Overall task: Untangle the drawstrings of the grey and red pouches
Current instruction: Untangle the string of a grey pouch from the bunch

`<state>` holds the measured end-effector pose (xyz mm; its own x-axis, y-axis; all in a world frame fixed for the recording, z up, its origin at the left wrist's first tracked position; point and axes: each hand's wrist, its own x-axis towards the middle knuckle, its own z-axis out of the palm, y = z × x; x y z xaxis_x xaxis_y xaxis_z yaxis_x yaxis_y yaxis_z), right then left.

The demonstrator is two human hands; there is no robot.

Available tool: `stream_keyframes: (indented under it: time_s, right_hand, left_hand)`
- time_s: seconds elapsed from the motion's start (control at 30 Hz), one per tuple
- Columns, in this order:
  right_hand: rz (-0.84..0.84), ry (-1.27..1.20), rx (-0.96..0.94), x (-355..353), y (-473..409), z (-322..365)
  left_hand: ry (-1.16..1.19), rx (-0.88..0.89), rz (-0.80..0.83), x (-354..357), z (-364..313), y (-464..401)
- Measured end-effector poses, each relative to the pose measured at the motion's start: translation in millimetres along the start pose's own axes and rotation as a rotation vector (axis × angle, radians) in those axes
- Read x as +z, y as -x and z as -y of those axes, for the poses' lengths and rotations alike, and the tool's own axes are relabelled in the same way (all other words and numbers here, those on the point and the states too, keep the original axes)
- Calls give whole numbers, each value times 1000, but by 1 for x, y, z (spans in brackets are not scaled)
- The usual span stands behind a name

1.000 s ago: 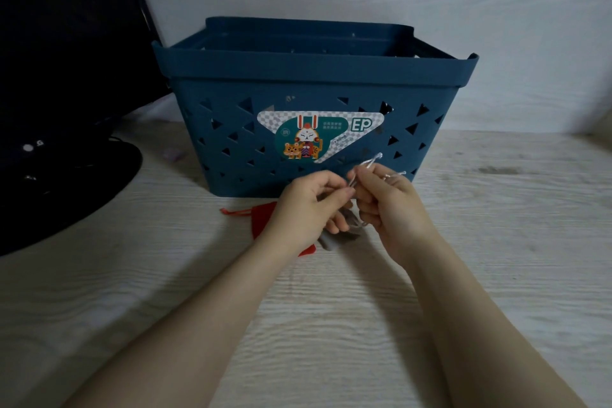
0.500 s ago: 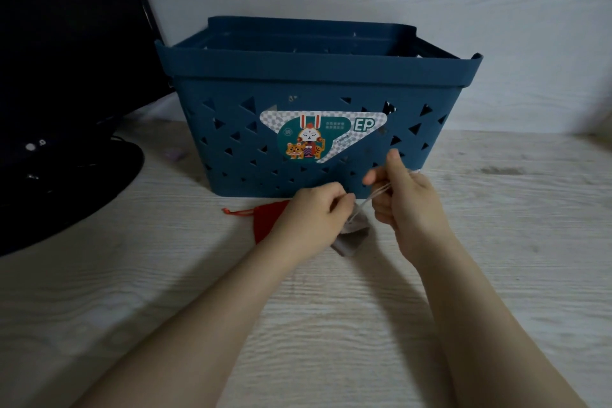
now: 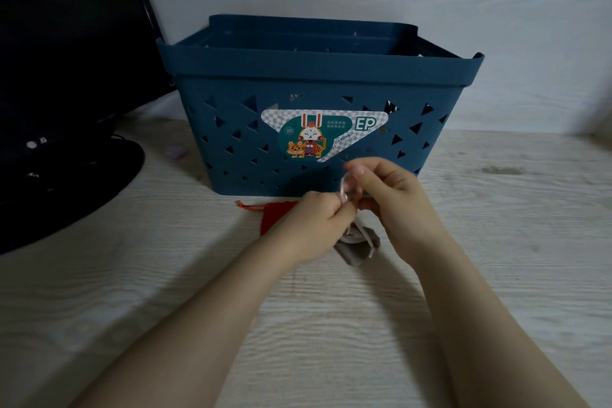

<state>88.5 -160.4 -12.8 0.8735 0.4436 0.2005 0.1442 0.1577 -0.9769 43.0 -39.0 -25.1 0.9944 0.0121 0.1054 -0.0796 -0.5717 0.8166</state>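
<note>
Since half a second ago, right hand (image 3: 394, 199) brought in against left hand (image 3: 318, 225); both pinched on pale drawstring (image 3: 346, 190). Grey pouch (image 3: 356, 247) held just above table (image 3: 496, 242); red pouch (image 3: 275, 215) lying left.

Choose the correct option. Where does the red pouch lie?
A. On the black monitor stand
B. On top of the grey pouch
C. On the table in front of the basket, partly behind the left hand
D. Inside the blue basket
C: the red pouch lies flat on the table before the blue basket, partly hidden by the left hand.
</note>
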Motion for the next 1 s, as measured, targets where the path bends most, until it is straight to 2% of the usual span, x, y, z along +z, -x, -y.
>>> stream_keyframes:
  time_s: [0.07,0.13,0.27,0.47,0.63,0.77,0.87,1.0]
  right_hand:
    - [-26,27,5,-1,-1,-2]
    - [-48,186,-2,-3,-1,-5]
    - [36,517,-64,-4,0,-6]
    - [118,781,-138,-9,-3,-10]
    - [-40,739,-220,-8,-4,-10]
    - [79,612,-226,-5,-3,-9]
    - [193,611,-195,-4,-1,-10]
    - [159,480,-184,-5,-1,-9]
  left_hand:
    - [38,-52,-20,-1,1,-1]
    - [108,-83,-50,-2,2,-3]
    - [210,-125,-120,-4,6,-6]
    - [295,-177,-164,-7,10,-9]
    - [250,-216,-176,-9,9,-8]
    - [300,-244,-201,-11,7,-9]
    - [386,-260,-166,-15,9,-10]
    - [487,-206,-63,-18,12,-10]
